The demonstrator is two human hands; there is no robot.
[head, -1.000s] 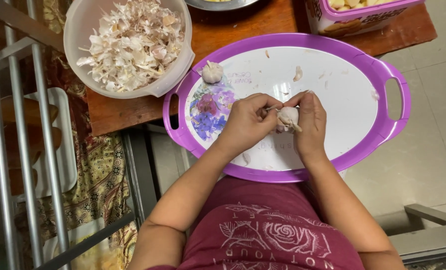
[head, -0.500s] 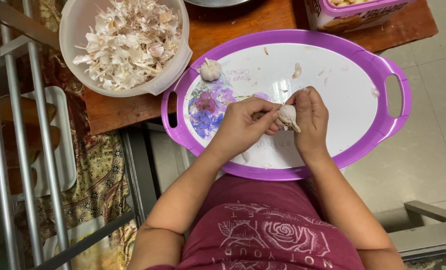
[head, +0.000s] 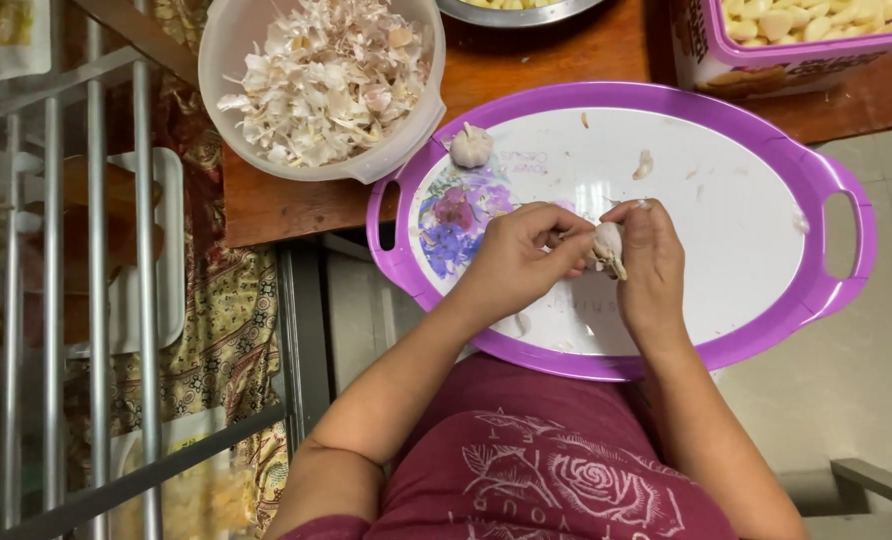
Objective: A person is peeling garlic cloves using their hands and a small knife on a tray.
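Observation:
Both hands meet over the middle of an oval white tray with a purple rim (head: 786, 160). My right hand (head: 651, 265) grips a garlic bulb (head: 607, 246). My left hand (head: 516, 255) pinches at the bulb's papery skin with its fingertips. Another whole garlic bulb (head: 471, 146) lies at the tray's far left, near a flower print. A small peeled piece (head: 643, 165) and bits of skin lie scattered on the tray.
A white plastic bowl (head: 228, 50) full of garlic skins stands on the wooden table (head: 556, 70). A purple-rimmed tub of peeled cloves (head: 806, 30) sits at the back right, a metal bowl (head: 516, 10) beside it. A metal rack (head: 96, 300) stands on the left.
Both hands stay on the garlic bulb over the tray, the fingers shifting slightly on its skin. The view has shifted a little.

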